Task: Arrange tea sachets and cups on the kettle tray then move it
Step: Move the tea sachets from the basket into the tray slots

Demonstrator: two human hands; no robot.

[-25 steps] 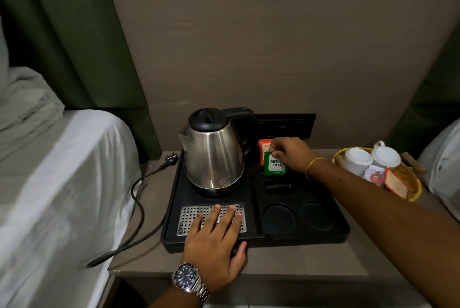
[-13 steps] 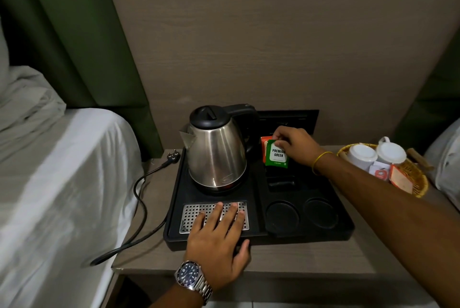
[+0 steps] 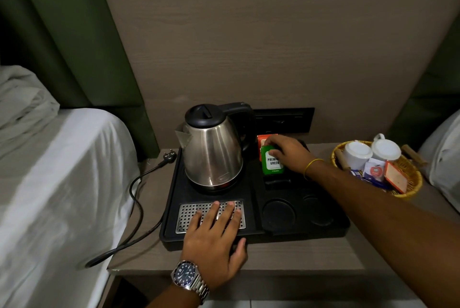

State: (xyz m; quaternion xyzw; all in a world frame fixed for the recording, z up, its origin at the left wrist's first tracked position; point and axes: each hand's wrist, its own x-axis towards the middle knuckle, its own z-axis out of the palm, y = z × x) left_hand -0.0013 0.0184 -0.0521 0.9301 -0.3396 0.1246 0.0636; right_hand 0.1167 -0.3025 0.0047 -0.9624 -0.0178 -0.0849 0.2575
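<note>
A black kettle tray (image 3: pixel 251 184) sits on the bedside table with a steel kettle (image 3: pixel 211 151) at its back left. My right hand (image 3: pixel 288 154) pinches the top of a green tea sachet (image 3: pixel 271 164) standing in the tray's back right slot, in front of an orange sachet (image 3: pixel 262 140). My left hand (image 3: pixel 215 235) lies flat, fingers apart, on the tray's front edge and metal drip grille (image 3: pixel 191 210). Two round cup recesses (image 3: pixel 278 214) at the front right hold nothing. Two white cups (image 3: pixel 358 154) stand upside down in a wicker basket (image 3: pixel 410 183) to the right.
The basket also holds several more sachets (image 3: pixel 375 172). The kettle's black cord and plug (image 3: pixel 139 188) trail over the table's left side. White bedding (image 3: pixel 57 183) lies to the left, a pillow (image 3: pixel 445 158) at far right. A black socket panel (image 3: pixel 283 121) is on the wall behind.
My right hand has kept its hold on the green sachet and shifted it slightly in the slot. My left hand has stayed on the tray's front.
</note>
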